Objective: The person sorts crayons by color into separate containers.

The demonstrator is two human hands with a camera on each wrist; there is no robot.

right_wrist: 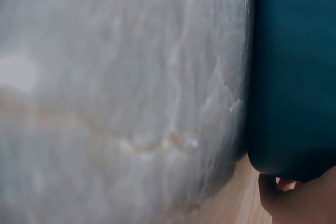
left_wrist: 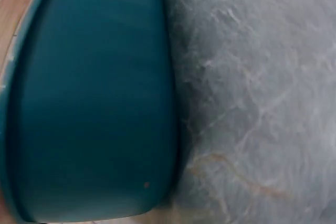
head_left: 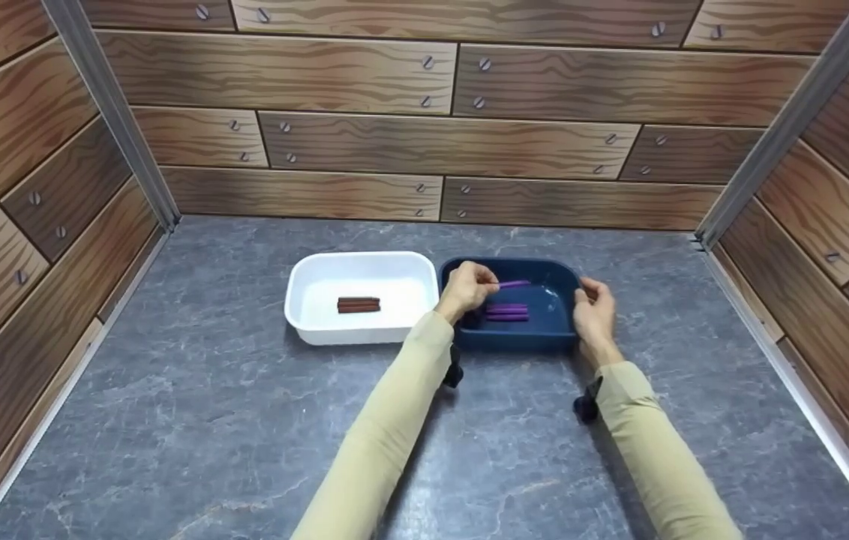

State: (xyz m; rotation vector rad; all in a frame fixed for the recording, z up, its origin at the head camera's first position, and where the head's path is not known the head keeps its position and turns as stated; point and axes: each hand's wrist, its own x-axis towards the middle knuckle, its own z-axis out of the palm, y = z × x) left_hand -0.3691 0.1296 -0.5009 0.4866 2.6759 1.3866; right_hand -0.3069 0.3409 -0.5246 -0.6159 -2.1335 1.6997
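Observation:
Over the dark blue plastic bin (head_left: 553,311), my left hand (head_left: 467,289) pinches a thin purple stick (head_left: 514,283) between thumb and fingers. Several more purple sticks (head_left: 507,312) lie side by side on the bin's floor, below the held one. My right hand (head_left: 595,311) grips the bin's right end, thumb at the rim and fingers around the outside. In the right wrist view the same hand (right_wrist: 302,200) shows at the corner of the bin's wall (right_wrist: 294,77). The left wrist view is mostly filled by the bin's outer side (left_wrist: 94,98); the stick is hidden there.
A white plastic bin (head_left: 301,300) stands just left of the blue one, with several reddish-brown sticks (head_left: 358,305) bunched on its floor. Both rest on a grey marbled tabletop (head_left: 229,420). Wood-patterned panels (head_left: 364,142) enclose the back and sides.

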